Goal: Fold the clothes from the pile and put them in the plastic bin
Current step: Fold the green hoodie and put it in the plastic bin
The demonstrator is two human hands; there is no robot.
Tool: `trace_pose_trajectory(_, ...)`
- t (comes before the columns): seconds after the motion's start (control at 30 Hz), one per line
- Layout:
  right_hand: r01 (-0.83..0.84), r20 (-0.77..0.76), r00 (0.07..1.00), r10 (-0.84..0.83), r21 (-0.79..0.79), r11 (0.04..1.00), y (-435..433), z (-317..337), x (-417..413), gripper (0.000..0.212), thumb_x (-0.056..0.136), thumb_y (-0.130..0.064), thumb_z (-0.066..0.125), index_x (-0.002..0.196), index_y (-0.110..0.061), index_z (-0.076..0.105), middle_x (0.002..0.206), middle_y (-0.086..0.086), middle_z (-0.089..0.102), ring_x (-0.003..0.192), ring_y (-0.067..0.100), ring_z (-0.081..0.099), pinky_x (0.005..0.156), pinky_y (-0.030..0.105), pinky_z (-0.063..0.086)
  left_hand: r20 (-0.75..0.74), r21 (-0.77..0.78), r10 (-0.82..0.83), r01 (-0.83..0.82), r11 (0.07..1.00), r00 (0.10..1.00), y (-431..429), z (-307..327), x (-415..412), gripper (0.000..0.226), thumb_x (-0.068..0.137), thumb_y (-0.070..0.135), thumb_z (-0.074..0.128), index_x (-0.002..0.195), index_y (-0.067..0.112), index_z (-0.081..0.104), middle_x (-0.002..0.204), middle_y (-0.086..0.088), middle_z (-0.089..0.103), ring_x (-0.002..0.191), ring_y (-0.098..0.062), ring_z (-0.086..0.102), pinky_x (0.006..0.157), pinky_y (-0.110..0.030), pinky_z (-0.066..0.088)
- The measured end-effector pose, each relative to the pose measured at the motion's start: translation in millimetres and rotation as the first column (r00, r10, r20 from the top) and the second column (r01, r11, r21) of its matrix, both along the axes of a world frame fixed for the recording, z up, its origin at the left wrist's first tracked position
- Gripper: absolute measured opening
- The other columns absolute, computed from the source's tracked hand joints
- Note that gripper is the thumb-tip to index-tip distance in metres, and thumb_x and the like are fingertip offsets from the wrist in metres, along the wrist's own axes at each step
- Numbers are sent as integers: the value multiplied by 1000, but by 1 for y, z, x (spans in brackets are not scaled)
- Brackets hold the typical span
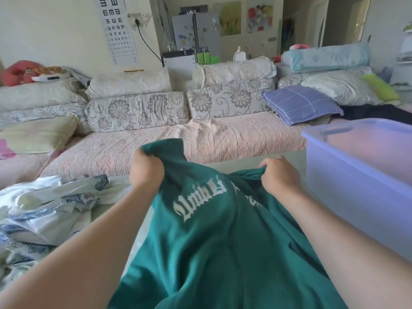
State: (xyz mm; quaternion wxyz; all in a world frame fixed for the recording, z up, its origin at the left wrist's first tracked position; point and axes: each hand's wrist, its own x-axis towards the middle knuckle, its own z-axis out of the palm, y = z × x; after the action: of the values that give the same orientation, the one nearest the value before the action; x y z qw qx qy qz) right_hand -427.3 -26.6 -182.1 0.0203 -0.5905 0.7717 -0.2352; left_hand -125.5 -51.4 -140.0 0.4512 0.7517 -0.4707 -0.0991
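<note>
My left hand [146, 169] and right hand [278, 175] each have a grip clamped on the far edge of the green shirt [211, 241], which drapes toward me between the pile [44, 208] and the plastic bin [356, 179]

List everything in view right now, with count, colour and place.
green shirt: one, teal-green with white lettering, held up centre
clothes pile: one, white and blue patterned, lower left
plastic bin: one, translucent bluish, right
sofa: one, pink cover, across the middle
floral cushions: several, cream and grey, sofa back
checked pillow: one, purple, on the sofa
plush toy: one, red, far left
eye chart: one, white, wall upper left
left hand: one, grips the shirt's upper edge
right hand: one, grips the shirt's edge
</note>
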Motion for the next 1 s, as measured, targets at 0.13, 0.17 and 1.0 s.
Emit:
trace_pose_trajectory(0.13,24,-343,938,45,194,981,-4,3,21,37,87,-16,57,123,-15,64,130,9,52,121,29,48,99,39,42,56,191,-100,88,978,993,-9,5,3,48,85,11,35,131,18,41,117,-16,59,105,-37,57,90,-47,50)
trace_pose_trajectory(0.17,-86,-331,933,138,167,982,-5,2,31,43,86,-14,56,129,-16,61,136,8,49,124,28,45,104,41,40,83,271,-154,127,954,985,-11,2,1,52,86,9,36,137,16,39,119,-17,57,104,-37,58,88,-45,52)
trace_pose_trajectory(1.0,-627,184,767,615,424,654,29,7,168,27,91,-13,54,102,-25,76,96,-7,72,81,15,67,73,31,58,193,616,-409,215,758,892,37,-83,75,94,87,65,52,156,20,7,150,-20,37,132,-38,42,107,-42,38)
